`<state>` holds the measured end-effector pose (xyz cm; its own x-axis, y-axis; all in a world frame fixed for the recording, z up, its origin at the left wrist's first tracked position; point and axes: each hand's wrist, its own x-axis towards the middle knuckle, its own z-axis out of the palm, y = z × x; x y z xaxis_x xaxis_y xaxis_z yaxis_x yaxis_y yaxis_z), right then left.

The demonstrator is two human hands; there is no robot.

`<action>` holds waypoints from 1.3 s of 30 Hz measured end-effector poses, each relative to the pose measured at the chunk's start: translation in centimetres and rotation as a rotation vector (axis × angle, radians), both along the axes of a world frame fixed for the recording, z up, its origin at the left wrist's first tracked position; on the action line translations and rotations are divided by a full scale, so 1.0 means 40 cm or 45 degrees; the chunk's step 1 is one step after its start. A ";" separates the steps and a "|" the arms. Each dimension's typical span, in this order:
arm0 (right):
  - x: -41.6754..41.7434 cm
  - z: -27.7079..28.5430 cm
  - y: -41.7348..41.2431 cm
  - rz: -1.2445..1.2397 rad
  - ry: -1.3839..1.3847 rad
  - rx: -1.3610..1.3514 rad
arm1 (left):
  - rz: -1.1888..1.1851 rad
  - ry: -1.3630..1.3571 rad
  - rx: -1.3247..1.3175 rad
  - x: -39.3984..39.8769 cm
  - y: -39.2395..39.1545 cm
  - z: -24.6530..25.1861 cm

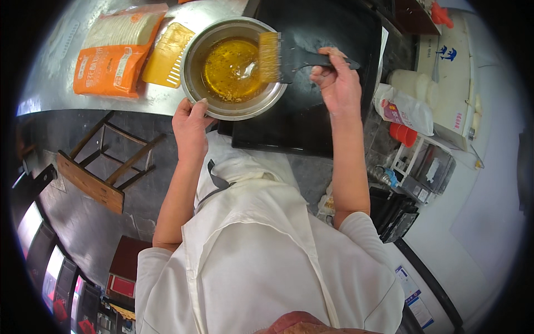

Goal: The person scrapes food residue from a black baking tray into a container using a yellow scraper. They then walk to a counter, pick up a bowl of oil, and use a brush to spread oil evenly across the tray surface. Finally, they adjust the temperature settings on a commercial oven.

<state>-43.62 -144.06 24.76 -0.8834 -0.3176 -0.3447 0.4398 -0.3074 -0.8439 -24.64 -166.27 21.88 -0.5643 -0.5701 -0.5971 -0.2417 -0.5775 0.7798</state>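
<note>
My left hand grips the near left rim of a round steel bowl, thumb on the edge. Yellow oil with small bits in it covers the bowl's bottom. In my right hand is the dark handle of a wide pastry brush. Its yellowish bristles point left over the bowl's right side, above the oil; whether they touch the rim I cannot tell. Beneath the brush and partly under the bowl lies a black baking tray, its surface shiny in places.
Left of the bowl, a yellow toothed plastic scraper and an orange-and-clear food packet lie on the steel table. A wooden stool is on the floor at left. At right are a white bag and a red container.
</note>
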 end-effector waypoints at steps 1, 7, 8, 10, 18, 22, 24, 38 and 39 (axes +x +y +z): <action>-0.011 -0.009 0.043 0.009 -0.029 -0.078 | 0.027 0.011 0.007 0.014 0.015 -0.007; -0.067 -0.134 0.285 0.095 -0.133 -0.064 | 0.126 0.050 -0.029 0.094 0.076 -0.007; -0.069 -0.159 0.300 0.175 -0.119 0.047 | 0.156 0.053 -0.023 0.112 0.075 -0.006; -0.060 -0.171 0.264 0.313 -0.142 0.191 | 0.244 0.077 -0.031 0.147 0.080 0.005; -0.002 -0.177 -0.051 1.267 0.015 0.371 | 0.474 -0.015 -0.206 0.310 0.058 0.082; -0.080 -0.171 -0.140 1.394 0.237 0.566 | 0.556 -0.008 -0.248 0.354 0.072 0.118; -0.215 -0.203 -0.156 1.167 0.556 0.663 | 0.578 -0.002 -0.246 0.356 0.087 0.122; 0.282 -0.042 0.024 1.165 1.246 0.881 | 0.459 -0.021 -0.093 0.358 -0.037 0.067; 0.309 -0.027 0.027 1.123 1.024 0.816 | 0.433 -0.006 -0.096 0.346 -0.054 0.066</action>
